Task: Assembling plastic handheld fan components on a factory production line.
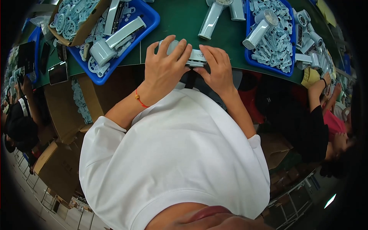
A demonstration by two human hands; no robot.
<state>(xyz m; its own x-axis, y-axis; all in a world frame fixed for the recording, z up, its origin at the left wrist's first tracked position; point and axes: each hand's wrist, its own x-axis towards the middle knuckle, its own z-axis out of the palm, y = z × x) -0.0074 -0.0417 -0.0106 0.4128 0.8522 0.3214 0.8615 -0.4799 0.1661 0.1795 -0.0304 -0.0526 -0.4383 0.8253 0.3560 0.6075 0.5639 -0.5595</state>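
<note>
Both hands hold a pale, glossy plastic housing with a long handle-like part, at the near edge of the green table. My left hand wraps over its rounded left end, hiding most of it. My right hand pinches the other end between thumb and fingers. Thin layered edges show along the housing's near side. Beyond my hands, a similar device with a round head and straight handle, like a handheld fan, lies on the table.
At the left, a blue tray holds pale parts beneath a cardboard box of parts. Another blue tray of small parts stands at the right. A phone-like device lies near the left edge. Another person's hand works farther right.
</note>
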